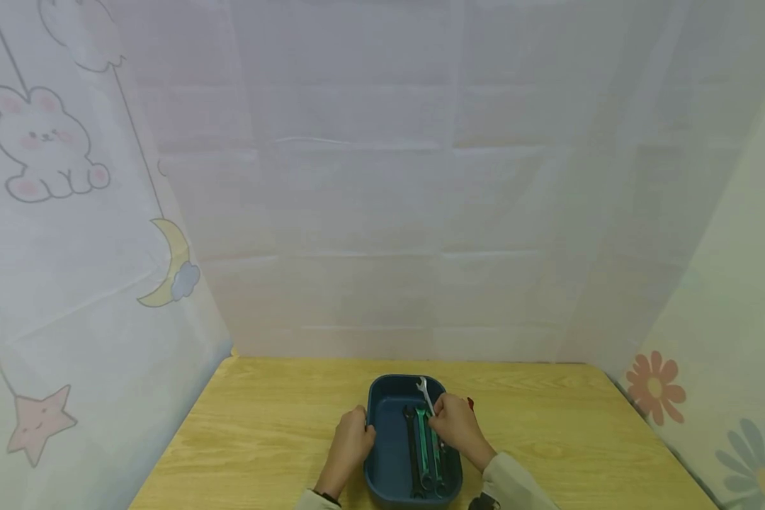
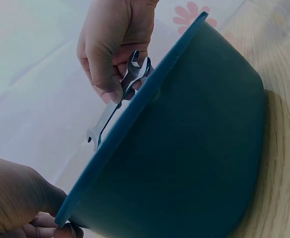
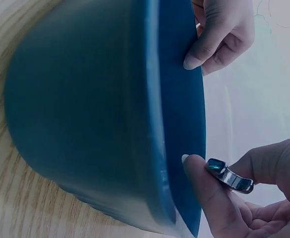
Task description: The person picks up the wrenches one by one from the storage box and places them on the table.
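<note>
A dark blue plastic basin (image 1: pixel 385 460) stands on the table in front of me. My left hand (image 1: pixel 350 446) grips its left rim, thumb over the inner side, as the right wrist view also shows. My right hand (image 1: pixel 457 425) pinches a silver open-end wrench (image 1: pixel 426 394) by its shank, over the basin's right part. In the left wrist view the silver wrench (image 2: pixel 106 119) shows above the rim, with jaws at both ends. Inside the basin lie a black wrench (image 1: pixel 412 450) and green wrenches (image 1: pixel 423 453) side by side, lengthwise; the right hand partly hides them.
The wood-grain table (image 1: pixel 280 404) extends to both sides of the basin. A small red object (image 1: pixel 470 403) shows just behind the right hand. Pale cloth walls (image 1: pixel 370 212) rise at the back and sides, printed with a rabbit (image 1: pixel 47 149) and flowers (image 1: pixel 655 387).
</note>
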`<state>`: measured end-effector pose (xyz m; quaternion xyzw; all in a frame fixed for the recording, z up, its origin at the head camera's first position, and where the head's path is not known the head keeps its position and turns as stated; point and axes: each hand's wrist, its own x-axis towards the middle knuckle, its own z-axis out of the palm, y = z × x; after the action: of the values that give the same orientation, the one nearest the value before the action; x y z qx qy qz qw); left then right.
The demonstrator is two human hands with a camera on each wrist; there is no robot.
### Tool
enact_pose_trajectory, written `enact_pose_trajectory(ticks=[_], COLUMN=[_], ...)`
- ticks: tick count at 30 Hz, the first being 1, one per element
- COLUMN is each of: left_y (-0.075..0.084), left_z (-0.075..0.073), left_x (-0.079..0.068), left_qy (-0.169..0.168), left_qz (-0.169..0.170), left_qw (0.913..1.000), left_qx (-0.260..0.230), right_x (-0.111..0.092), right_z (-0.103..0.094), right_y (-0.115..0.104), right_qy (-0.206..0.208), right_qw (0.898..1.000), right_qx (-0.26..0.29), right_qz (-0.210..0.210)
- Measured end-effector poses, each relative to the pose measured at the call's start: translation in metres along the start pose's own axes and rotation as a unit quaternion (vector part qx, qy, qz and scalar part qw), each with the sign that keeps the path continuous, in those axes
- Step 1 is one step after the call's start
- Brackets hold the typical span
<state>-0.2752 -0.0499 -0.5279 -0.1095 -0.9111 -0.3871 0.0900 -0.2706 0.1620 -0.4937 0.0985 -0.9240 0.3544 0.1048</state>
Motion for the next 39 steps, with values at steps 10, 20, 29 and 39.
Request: enact_pose_trajectory(ticks=[10,20,29,39], left_y=[0.000,0.000,0.000,0.000], left_z=[-0.001,0.000,-0.001,-0.002], left_x=[0.002,0.001,0.001,-0.003], left_qy=[0.011,-0.002,-0.006,-0.013], left_qz=[0.007,-0.005,0.000,0.002], left_qw=[0.9999,0.9999,0.9999,0.9998], left_qx=[0.001,-0.010,-0.014,-0.012], right_x=[0.002,0.001,0.001,0.000], right_z=[-0.001,-0.005,-0.011,-0.013], right_y=[0.001,0.001,0.001,0.008], right_qy=[0.014,0.007,-0.001,0.015], right_qw=[1.000,1.000,0.998,0.998], right_qx=[-0.002,0.010,0.049,0.023], right_qz=[-0.010,0.022,0.050,0.052])
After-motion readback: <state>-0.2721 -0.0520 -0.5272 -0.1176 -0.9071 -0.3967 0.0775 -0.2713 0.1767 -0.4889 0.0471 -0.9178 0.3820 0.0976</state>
